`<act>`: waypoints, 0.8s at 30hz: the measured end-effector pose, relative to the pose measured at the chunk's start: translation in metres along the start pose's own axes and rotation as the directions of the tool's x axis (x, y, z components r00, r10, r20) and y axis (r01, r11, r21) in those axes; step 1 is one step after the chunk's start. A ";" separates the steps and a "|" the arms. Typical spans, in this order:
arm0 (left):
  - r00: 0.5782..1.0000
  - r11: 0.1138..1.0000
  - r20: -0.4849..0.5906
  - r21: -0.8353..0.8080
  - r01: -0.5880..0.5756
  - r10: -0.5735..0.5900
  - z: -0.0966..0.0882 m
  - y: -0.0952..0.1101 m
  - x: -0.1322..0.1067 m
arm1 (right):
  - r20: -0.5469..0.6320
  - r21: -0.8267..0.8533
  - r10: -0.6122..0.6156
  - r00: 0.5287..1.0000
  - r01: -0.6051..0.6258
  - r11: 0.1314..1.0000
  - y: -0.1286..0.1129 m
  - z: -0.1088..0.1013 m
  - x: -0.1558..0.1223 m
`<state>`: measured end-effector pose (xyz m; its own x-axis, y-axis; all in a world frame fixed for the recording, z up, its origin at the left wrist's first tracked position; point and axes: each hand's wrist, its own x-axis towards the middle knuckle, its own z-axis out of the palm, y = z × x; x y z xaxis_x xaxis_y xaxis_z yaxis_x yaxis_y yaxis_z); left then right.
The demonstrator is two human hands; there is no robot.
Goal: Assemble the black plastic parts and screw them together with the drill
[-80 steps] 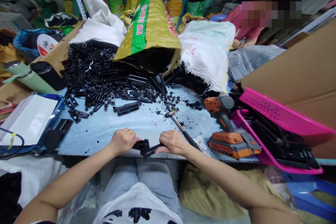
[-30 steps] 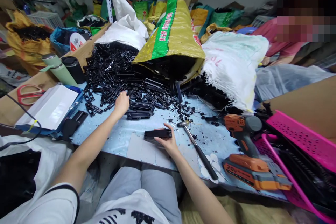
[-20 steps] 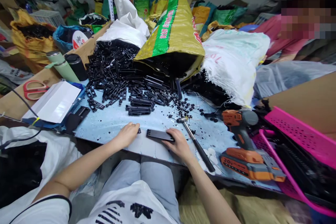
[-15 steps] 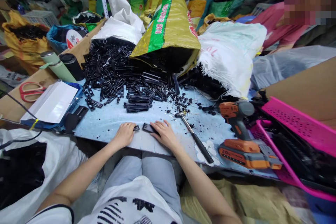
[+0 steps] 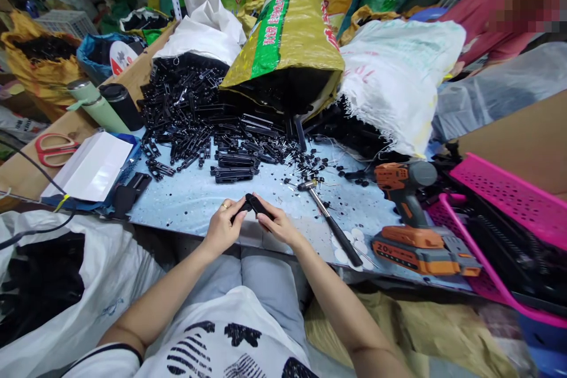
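Observation:
My left hand (image 5: 225, 227) pinches a small black plastic piece (image 5: 240, 210), largely covered by the fingers. A flat, longer black plastic part (image 5: 260, 207) is in my right hand (image 5: 278, 223), between thumb and fingers. The two parts meet end to end at an angle, just above the table's front edge. Beyond them lie a few stacked long black parts (image 5: 234, 173). Pins with black heads (image 5: 305, 162) are scattered to the right of the stack. A hammer (image 5: 330, 218) rests to the right of my right hand.
An orange and grey cordless drill (image 5: 410, 224) stands right, beside a pink basket (image 5: 509, 195). Black parts (image 5: 181, 106) are heaped before a white sack (image 5: 208, 18) and a yellow-green sack (image 5: 292, 29). Red scissors (image 5: 56, 150) and a green bottle (image 5: 100, 109) are left. Someone in red stands back right.
Both hands have lifted from the table surface and come closer together. The two black parts, previously apart near the tabletop, now touch. The camera view has shifted slightly.

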<state>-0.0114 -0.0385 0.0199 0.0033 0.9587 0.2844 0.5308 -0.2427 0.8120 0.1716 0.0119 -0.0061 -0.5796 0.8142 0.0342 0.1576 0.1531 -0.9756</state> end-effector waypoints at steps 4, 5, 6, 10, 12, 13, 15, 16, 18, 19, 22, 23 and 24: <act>0.997 0.999 -0.064 0.017 -0.044 0.045 0.004 0.005 0.000 | -0.026 -0.192 -0.121 0.992 0.114 0.975 -0.010 -0.011 -0.004; 0.993 0.998 -0.100 0.010 -0.062 0.063 0.007 0.005 -0.001 | -0.045 -0.209 -0.131 0.990 0.118 0.971 -0.012 -0.009 -0.004; 0.986 0.997 -0.145 0.002 -0.082 0.082 0.012 0.006 -0.001 | -0.067 -0.214 -0.132 0.989 0.115 0.970 -0.013 -0.005 -0.004; 0.928 0.993 -0.360 -0.018 -0.115 0.101 0.023 0.010 0.000 | -0.152 -0.183 -0.124 0.981 0.095 0.979 -0.012 0.021 -0.004; 0.923 0.993 -0.373 -0.035 -0.114 0.093 0.021 0.013 0.002 | -0.178 -0.162 -0.134 0.975 0.105 0.981 -0.010 0.033 -0.004; 0.930 0.992 -0.356 -0.046 -0.114 0.091 0.018 0.014 0.004 | -0.191 -0.152 -0.139 0.972 0.111 0.982 -0.009 0.038 -0.003; 0.942 0.991 -0.324 -0.067 -0.115 0.088 0.010 0.017 0.008 | -0.234 -0.138 -0.144 0.962 0.113 0.984 -0.009 0.047 -0.003; 0.947 0.991 -0.309 -0.076 -0.112 0.084 0.007 0.017 0.011 | -0.262 -0.136 -0.139 0.955 0.106 0.985 -0.009 0.051 -0.002; 0.961 0.992 -0.267 -0.085 -0.098 0.072 0.004 0.014 0.015 | -0.305 -0.144 -0.114 0.946 0.073 0.987 -0.010 0.057 -0.001; 0.967 0.993 -0.246 -0.086 -0.085 0.062 0.005 0.011 0.016 | -0.308 -0.156 -0.099 0.946 0.053 0.986 -0.010 0.059 0.000; 0.966 0.994 -0.250 -0.098 0.043 -0.066 0.017 -0.008 0.012 | -0.205 -0.242 -0.072 0.976 0.020 0.970 -0.007 0.053 0.008; 0.955 0.985 -0.255 -0.116 0.126 -0.152 0.021 -0.015 0.008 | -0.134 -0.299 -0.060 0.989 0.018 0.954 -0.004 0.045 0.013; 0.941 0.967 -0.235 -0.128 0.218 -0.244 0.025 -0.022 0.003 | -0.068 -0.370 -0.038 0.997 0.011 0.929 0.000 0.032 0.020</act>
<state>-0.0023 -0.0268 -0.0100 -0.3255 0.9263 0.1898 0.4059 -0.0444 0.9128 0.1345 0.0104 -0.0125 -0.5297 0.8438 0.0863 0.4360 0.3582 -0.8256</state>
